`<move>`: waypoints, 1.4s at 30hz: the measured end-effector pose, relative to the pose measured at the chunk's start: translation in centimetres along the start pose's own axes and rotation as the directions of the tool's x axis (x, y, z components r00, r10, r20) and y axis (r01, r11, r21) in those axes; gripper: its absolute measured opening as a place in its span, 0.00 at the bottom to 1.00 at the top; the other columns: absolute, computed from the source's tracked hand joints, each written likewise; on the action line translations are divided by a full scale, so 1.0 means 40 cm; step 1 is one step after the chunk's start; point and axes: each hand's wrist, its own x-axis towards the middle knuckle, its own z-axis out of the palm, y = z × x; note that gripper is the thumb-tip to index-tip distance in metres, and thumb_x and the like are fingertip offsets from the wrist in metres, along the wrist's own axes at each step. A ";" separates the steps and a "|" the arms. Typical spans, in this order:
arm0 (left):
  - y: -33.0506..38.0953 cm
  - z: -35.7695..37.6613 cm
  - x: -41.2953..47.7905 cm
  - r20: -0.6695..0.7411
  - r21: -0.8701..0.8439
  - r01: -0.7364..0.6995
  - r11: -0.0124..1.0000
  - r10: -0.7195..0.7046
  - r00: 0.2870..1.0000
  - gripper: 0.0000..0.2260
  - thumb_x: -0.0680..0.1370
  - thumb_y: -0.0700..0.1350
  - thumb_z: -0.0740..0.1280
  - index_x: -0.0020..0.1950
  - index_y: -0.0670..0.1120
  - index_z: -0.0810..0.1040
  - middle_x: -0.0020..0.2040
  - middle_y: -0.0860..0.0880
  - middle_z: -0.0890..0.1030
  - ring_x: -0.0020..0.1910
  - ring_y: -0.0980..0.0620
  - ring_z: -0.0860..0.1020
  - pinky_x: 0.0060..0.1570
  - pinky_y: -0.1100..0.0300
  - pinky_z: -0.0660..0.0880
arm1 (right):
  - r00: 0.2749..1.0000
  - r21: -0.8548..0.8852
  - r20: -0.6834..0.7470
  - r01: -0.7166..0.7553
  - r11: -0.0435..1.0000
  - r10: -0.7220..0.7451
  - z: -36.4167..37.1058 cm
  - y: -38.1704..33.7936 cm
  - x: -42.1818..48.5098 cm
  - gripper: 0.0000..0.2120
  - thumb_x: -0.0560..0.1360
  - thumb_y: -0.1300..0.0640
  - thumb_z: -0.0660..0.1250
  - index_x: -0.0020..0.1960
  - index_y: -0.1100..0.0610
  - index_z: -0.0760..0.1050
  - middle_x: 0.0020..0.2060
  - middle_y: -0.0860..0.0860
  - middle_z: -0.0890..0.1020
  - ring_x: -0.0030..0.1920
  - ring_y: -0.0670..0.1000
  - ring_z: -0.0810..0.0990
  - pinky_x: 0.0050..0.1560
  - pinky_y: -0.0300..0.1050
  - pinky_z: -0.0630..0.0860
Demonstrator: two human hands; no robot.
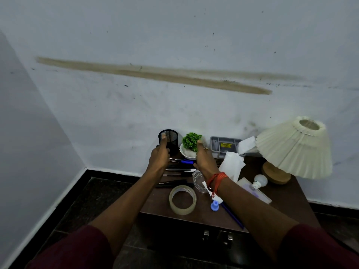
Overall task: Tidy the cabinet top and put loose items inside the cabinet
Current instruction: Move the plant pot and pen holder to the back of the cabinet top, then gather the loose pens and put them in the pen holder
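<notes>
Beside the mesh cup (171,139), we are curling our left hand (158,155) round a blue pen (186,161); whether our right hand (205,162) is holding it, we cannot tell.

- Left hand (159,155) grips a black mesh pen holder (171,137) on the cabinet top (287,195).
- Right hand (206,162) just beside a small potted plant (191,141), loose pens (174,168) below.
- Tape roll (182,199), bulb (260,180) and tilted lamp (297,148) share the surface.

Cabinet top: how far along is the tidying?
Nothing looks done: the cabinet doors are shut. In hand: left hand grips the mesh pen cup; right hand is by the plant pot, grip hidden. Left: pens, tape roll, bulb, tissues loose on top.
</notes>
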 end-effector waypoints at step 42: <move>-0.183 -0.051 0.010 0.168 0.658 -0.106 0.746 -0.008 0.986 0.31 0.78 0.67 0.51 0.30 0.46 0.74 0.36 0.45 0.78 0.45 0.44 0.78 0.45 0.57 0.69 | 0.867 0.603 0.266 -0.491 0.629 0.421 0.232 0.190 -0.057 0.17 0.78 0.45 0.60 0.49 0.57 0.79 0.45 0.56 0.83 0.43 0.51 0.81 0.43 0.47 0.80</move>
